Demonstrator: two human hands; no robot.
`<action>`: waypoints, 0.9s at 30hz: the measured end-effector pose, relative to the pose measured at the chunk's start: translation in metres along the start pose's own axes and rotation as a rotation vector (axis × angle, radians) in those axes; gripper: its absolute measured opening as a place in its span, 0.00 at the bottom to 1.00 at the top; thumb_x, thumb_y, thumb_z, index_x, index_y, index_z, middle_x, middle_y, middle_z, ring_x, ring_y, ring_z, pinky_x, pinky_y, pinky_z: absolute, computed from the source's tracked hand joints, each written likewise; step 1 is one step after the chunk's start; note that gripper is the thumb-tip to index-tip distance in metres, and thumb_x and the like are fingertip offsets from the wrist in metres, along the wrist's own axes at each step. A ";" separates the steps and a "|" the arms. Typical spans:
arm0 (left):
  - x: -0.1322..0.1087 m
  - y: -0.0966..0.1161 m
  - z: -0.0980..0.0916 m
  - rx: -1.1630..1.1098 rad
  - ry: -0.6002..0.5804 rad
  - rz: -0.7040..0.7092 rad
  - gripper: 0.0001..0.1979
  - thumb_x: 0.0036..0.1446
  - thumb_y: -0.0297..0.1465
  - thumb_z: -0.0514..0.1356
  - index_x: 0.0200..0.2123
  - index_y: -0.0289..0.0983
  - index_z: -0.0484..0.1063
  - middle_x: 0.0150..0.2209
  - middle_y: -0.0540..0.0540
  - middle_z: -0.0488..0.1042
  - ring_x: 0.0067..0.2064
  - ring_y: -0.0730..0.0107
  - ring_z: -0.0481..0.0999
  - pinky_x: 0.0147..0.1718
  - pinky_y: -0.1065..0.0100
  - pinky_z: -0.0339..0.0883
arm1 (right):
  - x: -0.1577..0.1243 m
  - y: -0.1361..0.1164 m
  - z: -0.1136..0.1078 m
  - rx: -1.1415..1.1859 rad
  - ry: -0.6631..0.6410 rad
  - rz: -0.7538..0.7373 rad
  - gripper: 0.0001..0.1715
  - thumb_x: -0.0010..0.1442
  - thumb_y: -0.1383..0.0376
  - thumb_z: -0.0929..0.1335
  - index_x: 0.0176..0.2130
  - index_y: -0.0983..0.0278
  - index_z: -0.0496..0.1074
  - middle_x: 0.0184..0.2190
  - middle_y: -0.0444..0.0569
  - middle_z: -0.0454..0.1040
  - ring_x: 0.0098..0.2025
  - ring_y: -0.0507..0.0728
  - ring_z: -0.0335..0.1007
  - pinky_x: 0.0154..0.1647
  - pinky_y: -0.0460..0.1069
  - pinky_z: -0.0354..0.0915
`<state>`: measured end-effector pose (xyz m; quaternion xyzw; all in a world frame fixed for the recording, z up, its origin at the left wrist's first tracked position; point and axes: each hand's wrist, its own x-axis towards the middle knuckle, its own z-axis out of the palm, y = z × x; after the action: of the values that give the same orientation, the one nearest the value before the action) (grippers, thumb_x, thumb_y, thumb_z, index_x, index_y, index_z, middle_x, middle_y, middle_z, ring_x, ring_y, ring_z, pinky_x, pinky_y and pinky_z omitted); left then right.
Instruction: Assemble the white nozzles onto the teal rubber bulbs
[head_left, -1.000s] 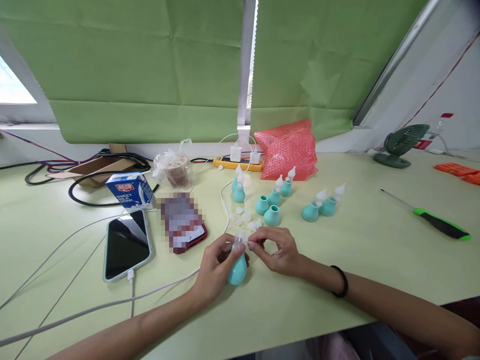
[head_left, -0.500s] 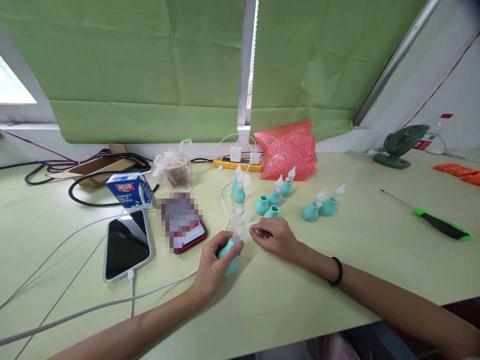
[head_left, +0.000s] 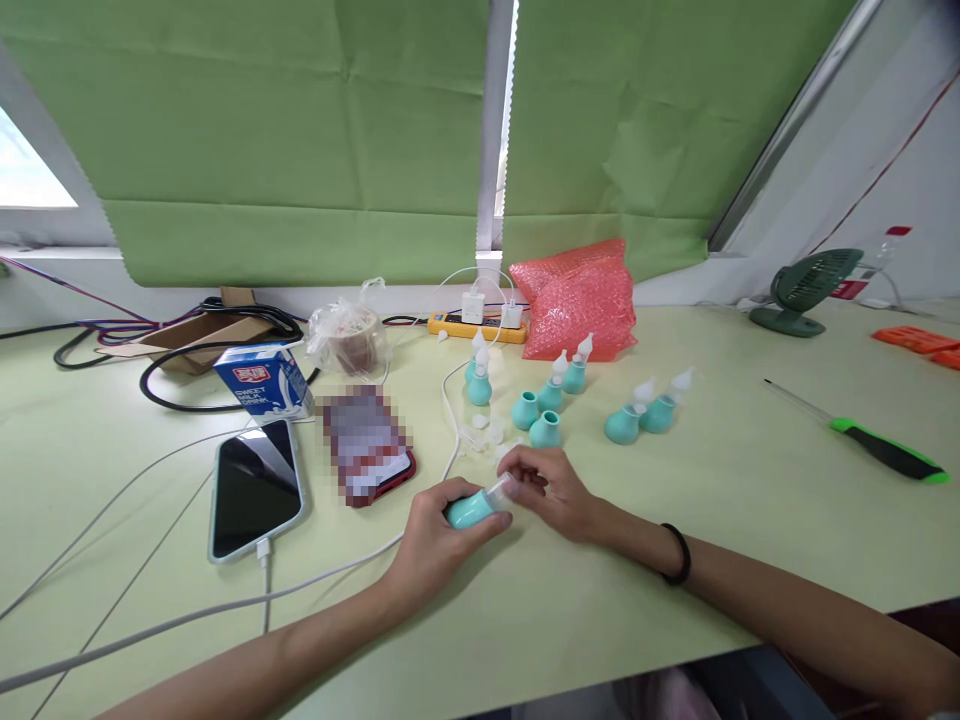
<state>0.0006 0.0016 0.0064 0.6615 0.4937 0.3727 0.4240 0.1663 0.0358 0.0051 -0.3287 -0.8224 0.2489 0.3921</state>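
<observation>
My left hand (head_left: 442, 535) is wrapped round a teal bulb nasal aspirator (head_left: 471, 510), tilted so its clear neck (head_left: 497, 490) points up and to the right. At the end of that neck are the bent fingertips of my right hand (head_left: 551, 490), closed in a pinch; whatever lies between them is hidden. Just beyond my hands lie small clear plastic pieces (head_left: 472, 438) and whitish caps (head_left: 496, 430). A teal bulb without a tip (head_left: 545, 430) stands behind my right hand, with another open bulb (head_left: 525, 410) beside it.
Several aspirators with clear tips, such as one aspirator (head_left: 478, 385), stand farther back. Left lie a red-cased phone (head_left: 371, 450), a charging phone (head_left: 256, 490) and a milk carton (head_left: 264, 382). Red bubble wrap (head_left: 577, 305), a yellow power strip (head_left: 450, 327), a screwdriver (head_left: 885, 447) and a fan (head_left: 806, 292) surround them.
The aspirator in my left hand has tipped from nearly upright toward the right. My right hand has come from beside the small pieces to the end of the clear neck.
</observation>
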 end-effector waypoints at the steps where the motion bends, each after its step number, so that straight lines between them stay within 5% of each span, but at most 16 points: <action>1: -0.001 0.000 0.001 0.013 -0.027 0.021 0.11 0.44 0.37 0.60 0.26 0.33 0.70 0.25 0.50 0.69 0.29 0.71 0.65 0.27 0.74 0.58 | -0.001 -0.004 0.002 0.018 -0.049 0.014 0.14 0.53 0.61 0.62 0.21 0.66 0.60 0.14 0.38 0.52 0.17 0.45 0.47 0.17 0.42 0.48; 4: -0.003 0.000 0.003 0.087 -0.074 0.090 0.10 0.45 0.35 0.59 0.24 0.33 0.71 0.23 0.50 0.69 0.27 0.72 0.65 0.25 0.74 0.57 | -0.003 -0.011 0.008 0.069 -0.127 0.065 0.21 0.54 0.62 0.60 0.14 0.65 0.50 0.12 0.37 0.44 0.16 0.44 0.41 0.17 0.43 0.44; 13: -0.004 0.001 0.001 0.170 -0.180 0.315 0.13 0.47 0.38 0.59 0.21 0.33 0.72 0.19 0.50 0.66 0.22 0.76 0.61 0.20 0.74 0.53 | -0.002 -0.011 0.010 0.503 -0.298 0.254 0.23 0.52 0.59 0.58 0.13 0.64 0.47 0.13 0.38 0.43 0.16 0.45 0.38 0.15 0.43 0.40; 20: -0.009 0.005 -0.003 0.157 -0.324 0.522 0.11 0.50 0.33 0.58 0.35 0.34 0.73 0.29 0.44 0.71 0.29 0.70 0.69 0.29 0.73 0.63 | 0.001 -0.002 0.008 0.612 -0.332 0.349 0.21 0.52 0.60 0.57 0.12 0.63 0.49 0.10 0.37 0.45 0.13 0.45 0.39 0.12 0.44 0.40; 27: -0.007 -0.006 -0.003 0.358 -0.021 0.571 0.17 0.49 0.37 0.58 0.43 0.41 0.70 0.33 0.45 0.59 0.36 0.66 0.62 0.33 0.67 0.62 | 0.008 -0.004 -0.014 0.435 -0.285 0.152 0.25 0.49 0.60 0.62 0.11 0.64 0.46 0.12 0.37 0.40 0.16 0.44 0.35 0.16 0.44 0.37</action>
<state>-0.0062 -0.0031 0.0013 0.8409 0.3415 0.3771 0.1846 0.1724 0.0408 0.0191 -0.2591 -0.7694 0.4923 0.3139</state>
